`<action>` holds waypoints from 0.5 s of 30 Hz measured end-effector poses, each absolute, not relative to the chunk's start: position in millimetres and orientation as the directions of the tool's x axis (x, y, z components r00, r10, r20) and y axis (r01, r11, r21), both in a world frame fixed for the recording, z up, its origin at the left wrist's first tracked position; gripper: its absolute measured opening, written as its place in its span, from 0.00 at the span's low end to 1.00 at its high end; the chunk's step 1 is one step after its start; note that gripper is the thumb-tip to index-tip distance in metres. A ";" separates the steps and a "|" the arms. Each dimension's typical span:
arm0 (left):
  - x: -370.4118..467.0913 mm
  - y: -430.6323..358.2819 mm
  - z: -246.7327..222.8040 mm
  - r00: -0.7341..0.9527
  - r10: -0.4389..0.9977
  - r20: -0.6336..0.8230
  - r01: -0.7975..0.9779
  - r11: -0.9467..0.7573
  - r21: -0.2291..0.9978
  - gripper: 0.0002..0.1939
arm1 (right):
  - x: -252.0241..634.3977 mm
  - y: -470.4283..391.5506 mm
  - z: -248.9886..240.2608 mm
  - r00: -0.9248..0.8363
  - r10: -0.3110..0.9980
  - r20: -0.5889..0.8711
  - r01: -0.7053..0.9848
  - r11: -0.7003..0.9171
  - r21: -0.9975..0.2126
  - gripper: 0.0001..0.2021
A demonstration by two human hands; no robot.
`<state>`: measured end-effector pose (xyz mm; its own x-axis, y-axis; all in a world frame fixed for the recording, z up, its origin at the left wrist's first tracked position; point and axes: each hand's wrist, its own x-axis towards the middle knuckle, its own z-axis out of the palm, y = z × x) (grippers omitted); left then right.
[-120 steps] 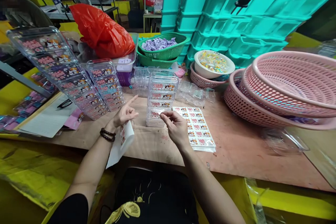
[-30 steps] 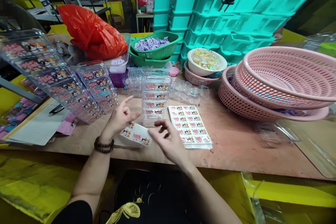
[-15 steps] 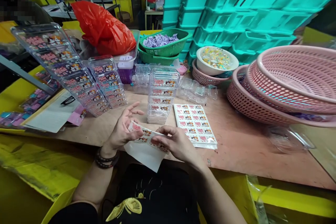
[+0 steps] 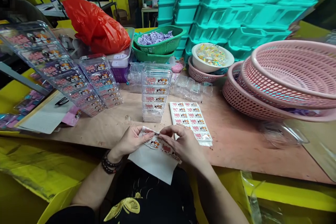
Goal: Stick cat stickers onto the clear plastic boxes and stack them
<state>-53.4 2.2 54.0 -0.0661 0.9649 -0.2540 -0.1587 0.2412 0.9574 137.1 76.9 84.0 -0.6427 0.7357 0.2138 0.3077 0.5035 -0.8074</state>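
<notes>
Over the table's front edge, my left hand (image 4: 132, 140) and my right hand (image 4: 183, 142) pinch the top edge of a sticker sheet (image 4: 154, 162). Its upper part carries cat pictures with pink lettering; the lower part is bare white backing. My fingertips nearly meet at the upper edge, and whether a single sticker is lifted there I cannot make out. Just beyond my hands stands a stack of clear plastic boxes (image 4: 155, 92), the upper ones bearing the same stickers. A pile of sticker sheets (image 4: 191, 120) lies flat beside my right hand.
Taller stacks of stickered boxes (image 4: 65, 73) lean at the left, near a paper pad (image 4: 44, 115). Behind are a red plastic bag (image 4: 97, 28), a green basket (image 4: 168, 43) and a white bowl (image 4: 228, 57). Pink baskets (image 4: 262, 101) stand right, before teal bins (image 4: 215, 17).
My left fingers, spread before, have closed on the sheet's top edge close to my right fingers. The sheet hangs slightly lower, and the camera view has shifted a little.
</notes>
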 end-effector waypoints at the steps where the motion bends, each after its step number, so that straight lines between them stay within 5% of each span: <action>1: -52.3 3.2 51.2 -0.086 0.965 -0.248 -0.148 0.234 0.961 0.26 | 137.5 75.4 80.5 -0.613 0.751 0.245 0.303 0.510 -0.805 0.09; 8: -47.1 0.1 34.3 -0.050 0.960 -0.277 -0.279 0.253 0.926 0.27 | 146.3 70.0 58.1 -0.533 0.759 0.374 0.385 0.611 -0.691 0.07; 15: -60.1 -11.6 23.0 0.161 0.889 -0.428 -0.449 0.452 0.770 0.16 | 155.0 62.8 33.0 -0.522 0.459 0.719 0.320 0.887 -0.333 0.10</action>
<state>-60.1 -11.6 23.0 0.1611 0.8892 -0.4283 -0.4492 0.4525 0.7704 155.0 62.8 33.0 -0.5224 0.4587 0.7188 0.3202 0.8868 -0.3332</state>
